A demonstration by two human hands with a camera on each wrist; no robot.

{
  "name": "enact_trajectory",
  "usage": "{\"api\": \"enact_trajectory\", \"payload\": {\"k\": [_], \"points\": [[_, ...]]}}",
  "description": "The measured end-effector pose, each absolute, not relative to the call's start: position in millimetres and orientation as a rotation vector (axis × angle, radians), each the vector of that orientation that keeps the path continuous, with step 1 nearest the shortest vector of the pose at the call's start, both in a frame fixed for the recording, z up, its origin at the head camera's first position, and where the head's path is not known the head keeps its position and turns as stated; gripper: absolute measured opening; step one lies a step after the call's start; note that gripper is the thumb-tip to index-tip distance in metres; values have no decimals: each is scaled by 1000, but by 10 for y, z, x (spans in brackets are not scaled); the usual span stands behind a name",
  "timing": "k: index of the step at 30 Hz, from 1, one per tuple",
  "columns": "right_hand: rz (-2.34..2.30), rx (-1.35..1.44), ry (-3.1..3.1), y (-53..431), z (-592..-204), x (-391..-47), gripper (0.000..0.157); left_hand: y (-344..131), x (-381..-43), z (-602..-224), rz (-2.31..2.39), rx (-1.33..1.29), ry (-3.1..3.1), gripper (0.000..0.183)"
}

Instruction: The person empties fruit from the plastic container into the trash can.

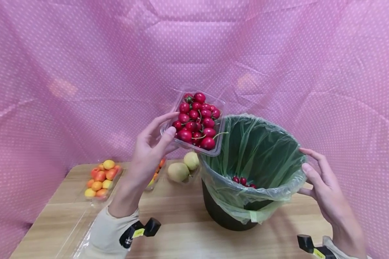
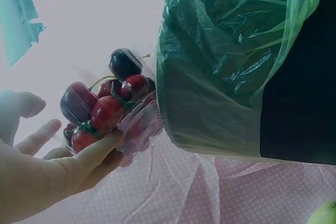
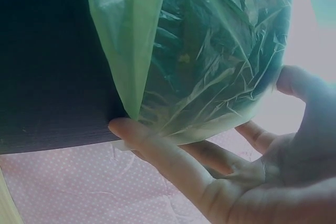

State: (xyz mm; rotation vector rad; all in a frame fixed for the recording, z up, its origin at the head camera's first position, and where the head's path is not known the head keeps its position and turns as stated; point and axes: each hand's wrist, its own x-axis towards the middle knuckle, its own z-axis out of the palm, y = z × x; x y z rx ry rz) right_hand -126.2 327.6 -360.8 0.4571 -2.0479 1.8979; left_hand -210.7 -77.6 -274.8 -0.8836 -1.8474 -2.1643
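My left hand (image 1: 149,151) grips a clear plastic box (image 1: 218,145) by its near-left side, thumb on the rim. The box, full of red cherries (image 1: 194,115) with green stems, tilts beside the left rim of a black bin (image 1: 225,216). A green plastic bag (image 1: 262,144) lines the bin and folds down over its rim. A few red cherries (image 1: 243,181) show low inside. At the bin's right side, my right hand (image 1: 327,194) touches the bag-covered rim. In the right wrist view its fingers (image 3: 173,163) lie extended along the outside of the bin.
At the left of the wooden table (image 1: 178,223) sits a clear box of small orange and yellow fruit (image 1: 100,180). More such fruit (image 1: 155,174) shows partly behind my left wrist. Pale green round fruit (image 1: 178,172) stand left of the bin. A pink dotted cloth (image 1: 116,72) hangs behind.
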Motion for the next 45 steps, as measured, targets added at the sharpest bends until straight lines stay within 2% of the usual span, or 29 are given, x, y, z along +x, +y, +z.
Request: {"api": "enact_trajectory", "payload": {"k": [23,33,45], "points": [[1858,409,-2087,3197,-3607,-1277,46,-550,-2212,-2792,-2041,-1022,-1917,36],[1829,394,-2087,3217,-3587,-1229,46,-446,-2317,-2780,-1813,-1133,-1903,32],[1845,388,-2082,3194,-3569,-1245,46,-432,-2307,-2763,-1720,-1091,-1975,33]]}}
